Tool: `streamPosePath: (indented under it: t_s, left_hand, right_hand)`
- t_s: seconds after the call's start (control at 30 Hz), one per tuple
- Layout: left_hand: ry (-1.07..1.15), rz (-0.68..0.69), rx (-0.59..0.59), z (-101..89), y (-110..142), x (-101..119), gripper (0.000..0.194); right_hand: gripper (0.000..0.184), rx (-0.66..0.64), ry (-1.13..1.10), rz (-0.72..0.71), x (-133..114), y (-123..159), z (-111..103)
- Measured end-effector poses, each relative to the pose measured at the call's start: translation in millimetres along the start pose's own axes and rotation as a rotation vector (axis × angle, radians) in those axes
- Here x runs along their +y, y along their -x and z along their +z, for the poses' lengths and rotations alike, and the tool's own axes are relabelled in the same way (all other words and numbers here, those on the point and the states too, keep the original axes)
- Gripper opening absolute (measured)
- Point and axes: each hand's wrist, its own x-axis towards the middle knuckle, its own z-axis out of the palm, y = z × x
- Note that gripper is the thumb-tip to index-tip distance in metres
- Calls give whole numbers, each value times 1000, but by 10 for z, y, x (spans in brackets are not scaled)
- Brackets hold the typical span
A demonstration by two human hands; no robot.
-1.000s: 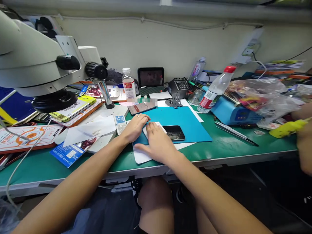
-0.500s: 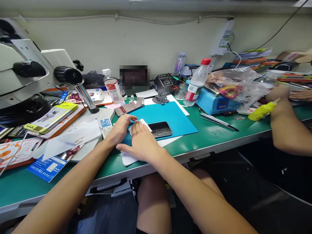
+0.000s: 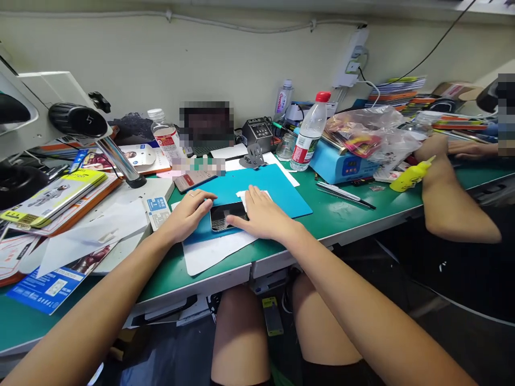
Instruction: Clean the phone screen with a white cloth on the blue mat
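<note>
A dark-screened phone (image 3: pixel 219 219) lies flat on a blue mat (image 3: pixel 281 187), its screen reflecting light. My left hand (image 3: pixel 192 212) rests at the phone's left end, fingers bent and closed against its edge. Across the right part of the screen lies my right hand (image 3: pixel 263 214), fingers stretched together and thumb apart over the glass. It presses a crumpled white tissue (image 3: pixel 241 195), which shows past the fingertips and is mostly covered. The phone's right end is hidden under this hand.
A second phone (image 3: pixel 195 179) lies behind my left hand. Microscope stand (image 3: pixel 120 161) and boxes (image 3: pixel 56 198) crowd the left. A red-capped bottle (image 3: pixel 309 134), tweezers (image 3: pixel 346 194), blue device (image 3: pixel 341 163) and yellow bottle (image 3: pixel 410 176) stand rightward. A co-worker's arm (image 3: pixel 446 198) rests at far right.
My right hand has slid rightward along the phone with the tissue, uncovering the left part of the screen. My left hand stays at the phone's left end. The camera view has shifted right.
</note>
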Motion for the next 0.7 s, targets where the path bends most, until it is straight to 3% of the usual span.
streamPosePath:
  t_s: [0.07,0.23,0.3,0.5,0.57,0.7]
  left_hand:
    - [-2,-8,3,-4,3,3,52]
    - [4,6,2,2,-27,14,51]
    - [11,2,-4,11,-42,18,52]
    - [63,-34,38,13,-29,13,57]
    - [61,-44,46,6,-23,9,57]
    - [49,-38,33,1,-34,8,57]
  right_hand:
    - [115,9,-1,-18,-59,78,22]
    - [112,41,18,-83,-178,585,163]
    - [111,36,7,-89,-176,535,163]
    - [112,23,-23,-49,-163,-200,61]
    - [113,42,-14,-45,-192,-182,76]
    - [112,82,12,-61,-260,299,183]
